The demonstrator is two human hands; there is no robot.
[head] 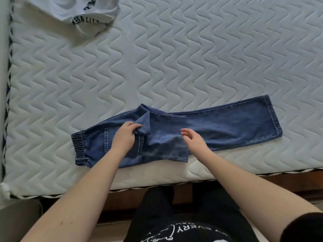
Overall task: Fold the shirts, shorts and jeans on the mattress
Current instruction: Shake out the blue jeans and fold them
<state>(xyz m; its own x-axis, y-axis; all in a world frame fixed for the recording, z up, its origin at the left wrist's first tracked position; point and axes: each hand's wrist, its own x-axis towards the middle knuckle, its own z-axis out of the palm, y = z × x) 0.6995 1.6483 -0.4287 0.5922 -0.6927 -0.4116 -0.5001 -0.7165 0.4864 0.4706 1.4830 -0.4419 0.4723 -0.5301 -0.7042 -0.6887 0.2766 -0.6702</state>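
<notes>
Blue denim lies across the near part of the mattress [174, 58]: one pair of jeans [227, 124], set lengthwise along the near edge, with the elastic waistband toward the left end of the mattress and the leg hems toward the right. The two legs seem to lie one on the other, so the first fold, in half along the length, looks done. The crotch area is not yet flat; a flap of denim stands up there, in the middle of the jeans.

The left hand [125, 137] rests on the seat of the jeans, near the back pocket, and its fingers are curled and pinch this flap. The right hand [194, 138] hovers just above the thigh part, to the right of the flap; its fingers are apart and relaxed and hold nothing.

At the far left corner of the mattress lies one white shirt [87, 13] with dark letters, crumpled and partly cut off by the frame. It is not folded.

By count: one pair of jeans, one shirt, and no shorts that I can see. No finished, folded garment is visible on the mattress. I judge that the task is at an early stage: the jeans need the flap tucked and then the cross folds, and the shirt is untouched.
</notes>
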